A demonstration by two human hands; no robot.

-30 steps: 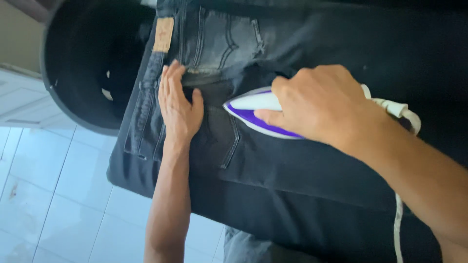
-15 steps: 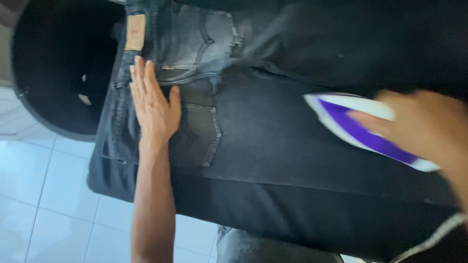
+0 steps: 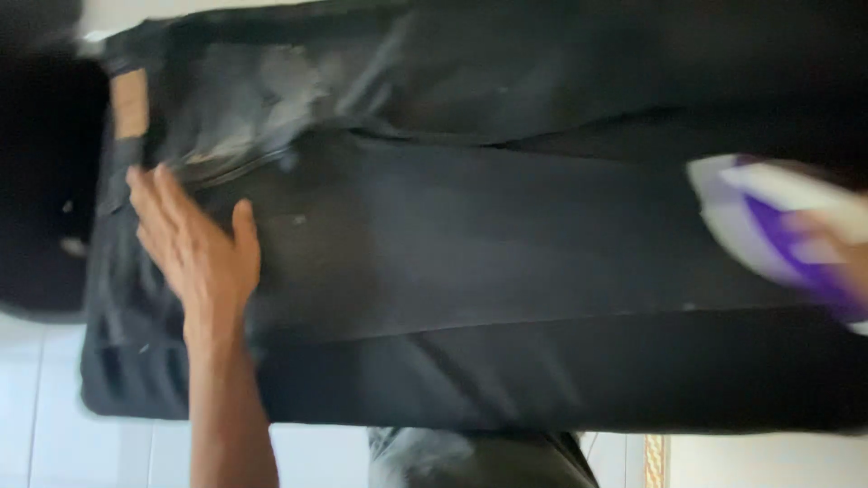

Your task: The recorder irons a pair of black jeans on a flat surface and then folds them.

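The left hand [image 3: 201, 258] lies flat, fingers spread, pressing the dark jeans [image 3: 506, 262] near the waistband; keeping that palm firm holds the cloth taut. Further out along the leg, the right hand [image 3: 836, 244] holds the purple and white iron [image 3: 768, 230], its grip too blurred to tell; long even strokes suit here

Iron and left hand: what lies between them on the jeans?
In the head view, only bare dark denim of the jeans lies between the left hand and the purple-and-white iron.
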